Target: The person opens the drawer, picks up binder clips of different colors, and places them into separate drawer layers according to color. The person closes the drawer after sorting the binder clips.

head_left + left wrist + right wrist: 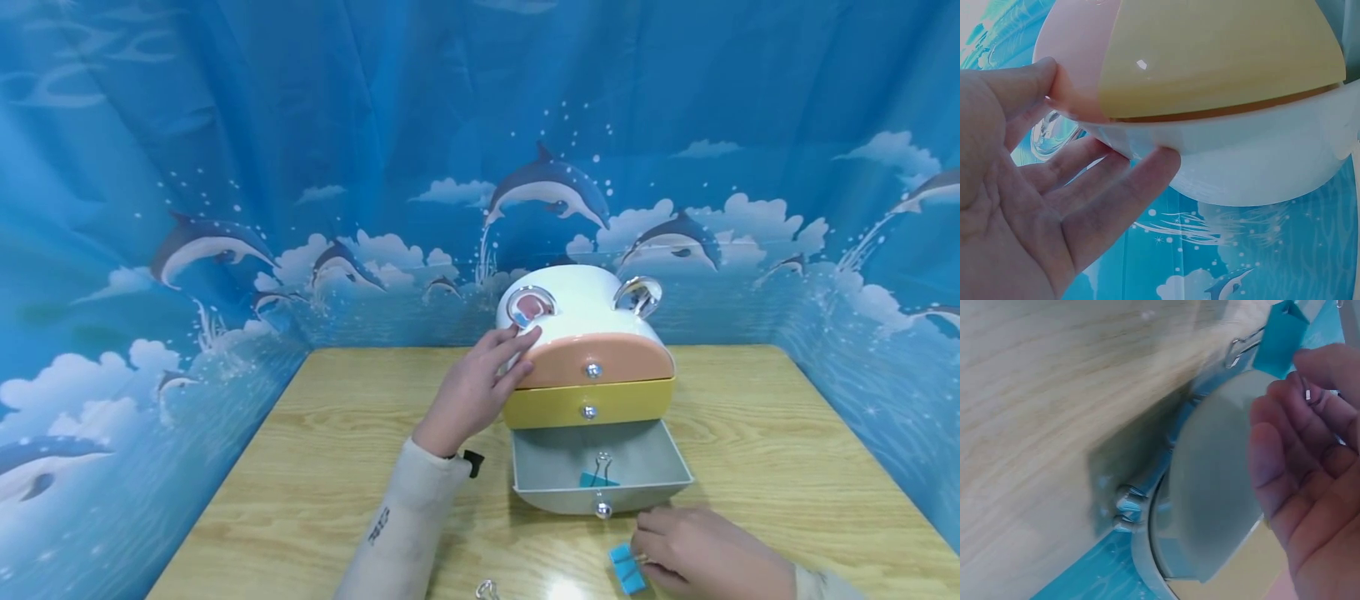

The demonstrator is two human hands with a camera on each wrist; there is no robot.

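A small drawer box with a white rounded top stands on the table in the head view. Its lowest drawer, a grey one, is pulled out, and a blue binder clip lies in it. Against the left side of the box rests my left hand, fingers spread, thumb near the front edge. In front of the grey drawer my right hand pinches another blue binder clip by its wire handle. This blue clip also shows in the right wrist view beside my fingertips.
Above the grey drawer, the yellow drawer and the pink drawer are closed. Silver ring-shaped ears stick up from the top. At the bottom edge shows a metal clip handle. A dolphin-print curtain surrounds the wooden table.
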